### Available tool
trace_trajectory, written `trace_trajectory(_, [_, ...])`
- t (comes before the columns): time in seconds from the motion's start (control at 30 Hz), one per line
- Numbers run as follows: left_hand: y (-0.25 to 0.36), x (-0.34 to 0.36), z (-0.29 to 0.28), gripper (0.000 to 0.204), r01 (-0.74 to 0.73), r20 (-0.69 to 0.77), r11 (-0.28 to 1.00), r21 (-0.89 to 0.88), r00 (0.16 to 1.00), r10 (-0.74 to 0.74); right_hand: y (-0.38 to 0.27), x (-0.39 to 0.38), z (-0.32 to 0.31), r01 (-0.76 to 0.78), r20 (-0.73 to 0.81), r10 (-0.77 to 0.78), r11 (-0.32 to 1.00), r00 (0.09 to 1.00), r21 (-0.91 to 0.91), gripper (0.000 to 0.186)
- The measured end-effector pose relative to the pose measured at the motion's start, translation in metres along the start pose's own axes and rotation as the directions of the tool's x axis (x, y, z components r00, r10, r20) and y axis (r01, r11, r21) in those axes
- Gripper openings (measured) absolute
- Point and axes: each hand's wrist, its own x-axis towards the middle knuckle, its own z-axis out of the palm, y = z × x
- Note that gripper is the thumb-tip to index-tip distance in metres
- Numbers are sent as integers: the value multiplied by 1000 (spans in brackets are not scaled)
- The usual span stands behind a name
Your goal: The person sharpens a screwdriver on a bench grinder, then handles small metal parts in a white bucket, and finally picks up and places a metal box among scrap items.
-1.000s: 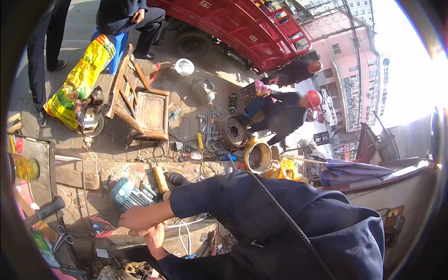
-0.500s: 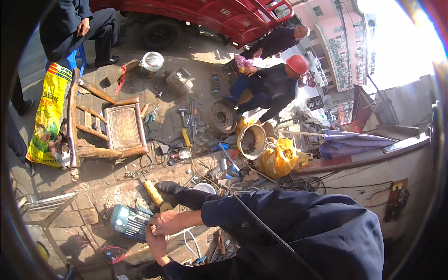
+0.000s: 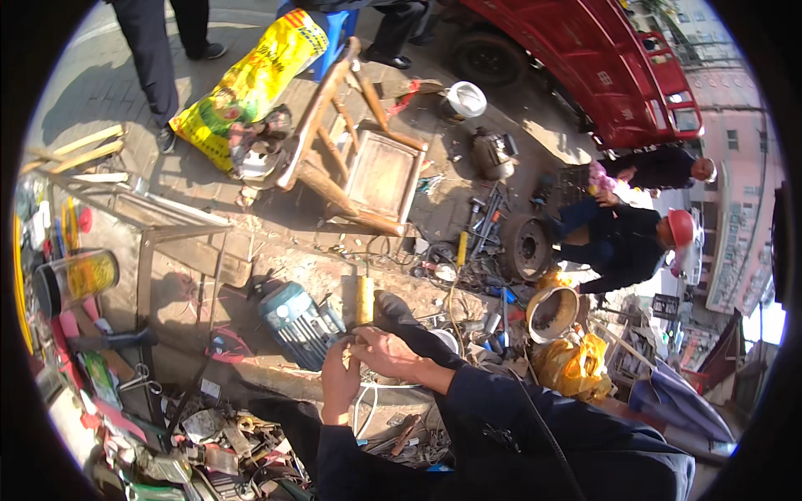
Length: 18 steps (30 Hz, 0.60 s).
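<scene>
My left hand (image 3: 337, 386) and my right hand (image 3: 391, 352) meet with the fingers pinched together. Whatever is between the fingertips is too small or too hidden to make out. Just beyond them lies a blue-green electric motor (image 3: 294, 321) with a finned body, on its side on the ground. A yellow cylinder (image 3: 365, 301) with a thin rod at its far end is beside the motor, past my right hand. White cable (image 3: 368, 402) loops below my hands. Near the cylinder rests a dark boot (image 3: 397, 311).
Mixed scrap and tools (image 3: 225, 442) fill the lower left, by a metal frame (image 3: 144, 275) and a clear jar (image 3: 90, 275). Ahead stand a wooden chair (image 3: 380, 177) and a yellow sack (image 3: 251, 83). A person in a red helmet (image 3: 639, 238) crouches at right, near a wheel rim (image 3: 525, 248).
The view has swung left, so the scene sits further right and the scrap at lower left has come into sight. My hands remain together near the motor.
</scene>
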Motion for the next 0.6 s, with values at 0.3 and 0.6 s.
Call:
trace_trajectory(0.3, [-47,-18,11,58,58,-360,898,-437,903,-233,-71,-11,66,-339,291,178,581,940,740,78])
trace_trajectory(0.6, [13,-53,40,47,3,64,-244,-970,969,-240,-20,13,33,403,-47,-437,863,898,-304,40])
